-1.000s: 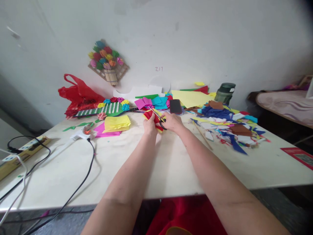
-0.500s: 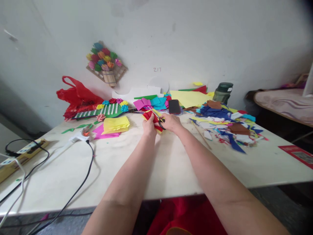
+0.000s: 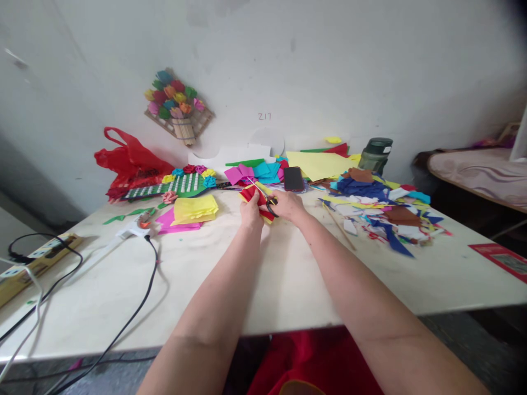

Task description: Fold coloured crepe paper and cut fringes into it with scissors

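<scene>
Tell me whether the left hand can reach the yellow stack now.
Likely yes: nothing visible stands between the left hand and the yellow stack, though it would probably have to release the red paper first.

This looks like a paper-craft corner in a plain room — home or small workshop, it is hard to say which. Scissors [image 3: 269, 203] are in hand over a white table [image 3: 296, 280], its right side heaped with coloured paper scraps [image 3: 366, 190]. At far left, paper roses [image 3: 209, 181] edge a green craft piece [image 3: 200, 192]; nearer lie what seems a glue gun [image 3: 135, 227] and a power strip [image 3: 45, 253]. Paper-looking tulips [image 3: 169, 93] hang on the pale wall [image 3: 329, 71] — decoration in the same craft.
</scene>
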`<action>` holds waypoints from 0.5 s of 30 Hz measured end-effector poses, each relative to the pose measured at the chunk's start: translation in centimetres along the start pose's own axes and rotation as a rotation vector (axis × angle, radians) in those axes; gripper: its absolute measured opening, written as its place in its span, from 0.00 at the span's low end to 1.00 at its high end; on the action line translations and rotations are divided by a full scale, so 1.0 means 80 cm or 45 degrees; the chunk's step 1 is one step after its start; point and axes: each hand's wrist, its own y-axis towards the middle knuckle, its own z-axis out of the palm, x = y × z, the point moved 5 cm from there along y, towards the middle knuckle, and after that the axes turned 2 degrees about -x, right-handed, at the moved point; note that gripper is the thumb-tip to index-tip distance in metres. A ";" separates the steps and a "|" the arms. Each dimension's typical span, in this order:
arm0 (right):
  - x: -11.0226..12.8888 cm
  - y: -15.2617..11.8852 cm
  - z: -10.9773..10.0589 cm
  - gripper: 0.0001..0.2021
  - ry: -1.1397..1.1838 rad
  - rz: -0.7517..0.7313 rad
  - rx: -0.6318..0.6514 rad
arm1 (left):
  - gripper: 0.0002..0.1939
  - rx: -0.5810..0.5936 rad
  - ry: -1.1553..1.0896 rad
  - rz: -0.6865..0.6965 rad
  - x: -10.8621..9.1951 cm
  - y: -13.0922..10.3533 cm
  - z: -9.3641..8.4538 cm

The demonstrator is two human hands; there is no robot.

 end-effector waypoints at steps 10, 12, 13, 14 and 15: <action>-0.001 0.001 -0.001 0.25 0.052 0.017 -0.040 | 0.07 -0.014 -0.021 -0.004 0.001 0.000 -0.001; 0.000 0.001 -0.001 0.24 0.065 0.010 -0.050 | 0.07 -0.012 -0.032 -0.004 0.002 0.002 -0.001; 0.000 0.001 -0.001 0.24 0.071 0.005 -0.054 | 0.07 -0.012 -0.035 -0.009 0.003 0.002 -0.002; 0.000 0.000 -0.001 0.23 0.075 0.001 -0.060 | 0.07 -0.011 -0.037 -0.015 0.004 0.003 -0.002; 0.000 0.000 -0.001 0.22 0.081 -0.003 -0.065 | 0.07 -0.013 -0.038 -0.023 0.004 0.004 -0.003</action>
